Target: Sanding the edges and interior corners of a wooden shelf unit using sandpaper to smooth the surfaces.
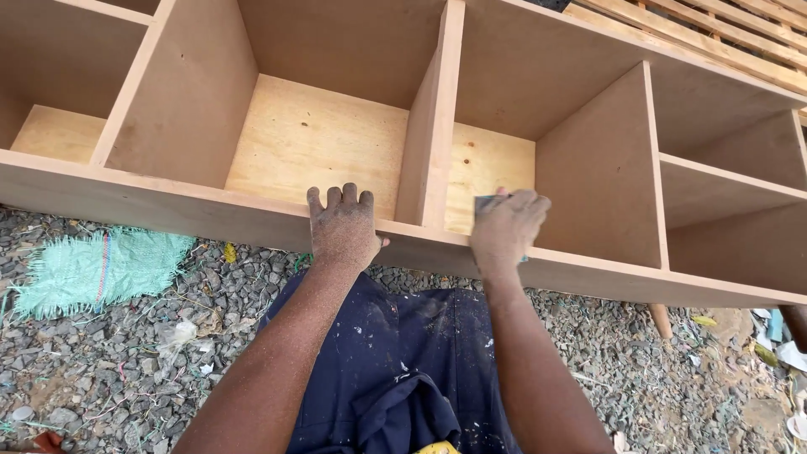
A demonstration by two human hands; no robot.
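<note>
My left hand [343, 229] lies flat, fingers spread, on the front edge of the wooden shelf unit [210, 206], just left of the upright divider [430, 126]. My right hand [507, 229] is closed around a small grey-blue sanding block [486, 203], pressed on the same edge just right of the divider. Gravel [134, 353] lies below; a green woven sack [101, 267] sits at left.
</note>
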